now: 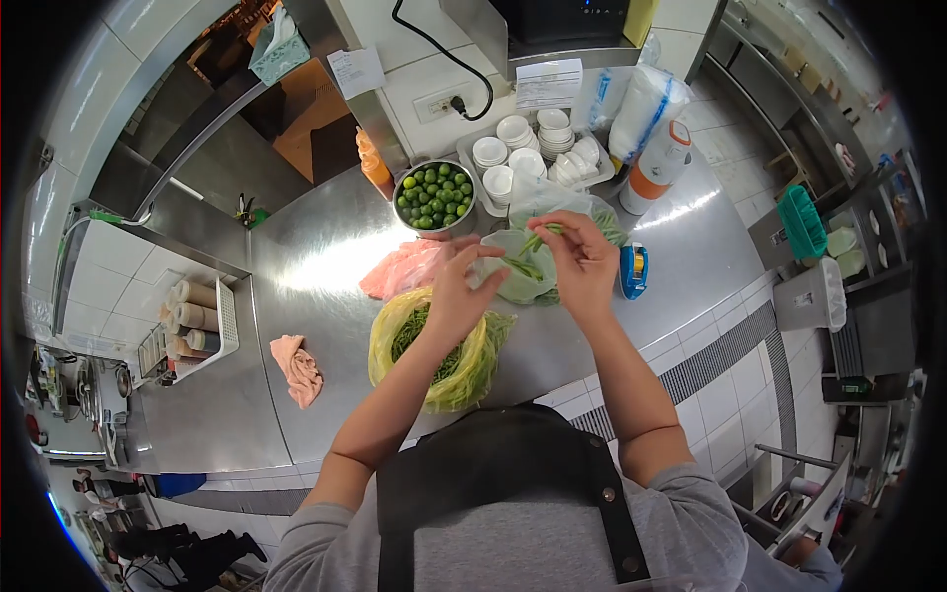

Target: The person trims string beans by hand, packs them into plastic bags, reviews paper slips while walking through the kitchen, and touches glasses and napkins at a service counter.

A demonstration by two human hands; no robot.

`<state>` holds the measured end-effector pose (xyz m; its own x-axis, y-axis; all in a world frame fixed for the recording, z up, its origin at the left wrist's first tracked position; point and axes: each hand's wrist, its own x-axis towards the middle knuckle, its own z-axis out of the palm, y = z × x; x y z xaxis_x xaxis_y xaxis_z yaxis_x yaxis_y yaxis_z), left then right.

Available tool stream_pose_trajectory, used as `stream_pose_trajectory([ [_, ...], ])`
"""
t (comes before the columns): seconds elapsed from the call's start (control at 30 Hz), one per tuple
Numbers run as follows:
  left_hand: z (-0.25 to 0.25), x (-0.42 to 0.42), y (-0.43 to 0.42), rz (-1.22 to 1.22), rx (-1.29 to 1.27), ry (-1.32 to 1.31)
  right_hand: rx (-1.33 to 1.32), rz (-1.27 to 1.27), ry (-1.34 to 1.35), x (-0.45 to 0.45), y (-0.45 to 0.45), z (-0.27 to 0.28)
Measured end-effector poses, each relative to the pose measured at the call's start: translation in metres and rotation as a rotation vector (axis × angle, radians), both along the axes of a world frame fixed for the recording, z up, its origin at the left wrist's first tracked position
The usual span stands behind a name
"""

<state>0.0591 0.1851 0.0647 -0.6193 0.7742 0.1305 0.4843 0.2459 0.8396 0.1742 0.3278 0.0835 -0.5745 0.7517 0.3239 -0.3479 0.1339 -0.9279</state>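
Observation:
My left hand (469, 291) is over the steel counter, its thumb and fingers apart beside some green stems (523, 266); whether it touches them is unclear. My right hand (575, 259) is closed in a pinch on thin green chilies or beans (541, 237). Beneath both hands lies a clear plastic bag (526, 285) with greens in it. Closer to my body, a yellow plastic bag (464, 380) stands open around a heap of thin green pieces (409, 333). Pink plastic (402, 268) lies to the left of my hands.
Behind are a steel bowl of green limes (432, 197), a tray of white cups (513, 128) and an orange-and-white bottle (653, 173). A blue tape dispenser (634, 271) sits at the right, a pink cloth (296, 370) at the left. People stand in the far lower left.

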Motion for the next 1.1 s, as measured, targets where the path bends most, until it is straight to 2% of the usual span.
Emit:
stream_pose_trajectory([
  [0.03,-0.012,-0.002,0.011,0.136,0.11,0.31,0.22,0.005,-0.092,-0.003,0.003,0.002],
  [0.07,-0.027,-0.006,0.019,0.138,0.113,0.312,0.441,0.009,-0.183,-0.004,0.004,0.004],
  [0.1,-0.043,-0.012,0.027,0.181,0.092,0.366,0.446,0.009,-0.18,-0.009,0.004,-0.003],
  [0.17,-0.056,-0.02,0.037,0.227,0.092,0.433,0.652,0.156,-0.293,-0.027,0.009,-0.035],
  [0.2,-0.057,-0.021,0.038,0.204,0.064,0.267,0.672,0.147,-0.278,-0.034,0.013,-0.046],
  [0.23,-0.056,-0.022,0.04,0.177,0.041,0.107,0.719,0.197,-0.444,-0.038,0.016,-0.056],
  [0.27,-0.053,-0.021,0.04,0.153,0.091,0.114,0.763,0.238,-0.611,-0.044,0.021,-0.066],
  [0.33,-0.045,-0.02,0.041,0.121,0.165,0.141,0.97,0.377,-0.753,-0.057,0.035,-0.09],
  [0.37,-0.041,-0.021,0.04,0.099,0.126,0.079,0.988,0.356,-0.743,-0.064,0.04,-0.091],
  [0.4,-0.039,-0.021,0.039,0.076,0.083,0.014,1.079,0.555,-0.891,-0.072,0.042,-0.091],
  [0.43,-0.037,-0.021,0.038,0.07,0.095,0.027,1.159,0.759,-1.04,-0.079,0.041,-0.079],
  [0.47,-0.034,-0.023,0.037,0.072,0.107,0.04,1.171,0.741,-1.036,-0.084,0.044,-0.067],
  [0.53,-0.029,-0.027,0.031,0.078,0.133,0.069,1.019,0.995,-1.174,-0.078,0.04,0.016],
  [0.6,-0.025,-0.029,0.016,0.09,0.166,-0.087,1.06,0.816,-0.799,-0.066,0.054,0.083],
  [0.63,-0.03,-0.031,0.007,0.095,0.18,-0.076,1.029,0.729,-0.599,-0.066,0.063,0.113],
  [0.67,-0.038,-0.031,-0.005,0.117,0.132,-0.148,0.992,0.525,-0.645,-0.053,0.06,0.177],
  [0.7,-0.043,-0.03,-0.011,0.14,0.084,-0.223,1.081,0.265,-0.357,-0.059,0.078,0.199],
  [0.73,-0.04,-0.026,-0.014,0.151,0.095,-0.221,0.906,0.131,-0.319,-0.064,0.085,0.242],
  [0.77,-0.032,-0.016,-0.019,0.189,0.066,-0.393,0.959,-0.029,-0.181,-0.068,0.093,0.276],
  [0.8,-0.027,-0.007,-0.024,0.229,0.038,-0.566,1.107,-0.269,-0.189,-0.085,0.118,0.289],
  [0.87,-0.026,0.009,-0.027,0.242,0.067,-0.562,1.2,-0.516,-0.136,-0.136,0.175,0.3],
  [0.93,-0.03,0.022,-0.033,0.126,0.118,-0.513,1.104,-0.485,-0.462,-0.167,0.204,0.304],
  [0.97,-0.028,0.026,-0.038,0.108,0.09,-0.497,1.12,-0.467,-0.447,-0.173,0.211,0.298],
  [1.03,-0.006,0.035,-0.046,0.133,0.039,-0.411,1.164,-0.61,-0.232,-0.179,0.206,0.296],
  [1.07,0.001,0.037,-0.048,0.136,-0.032,-0.329,1.179,-0.596,-0.222,-0.174,0.198,0.295],
  [1.1,0.001,0.033,-0.049,0.149,-0.017,-0.335,1.063,-0.49,0.028,-0.152,0.169,0.297],
])
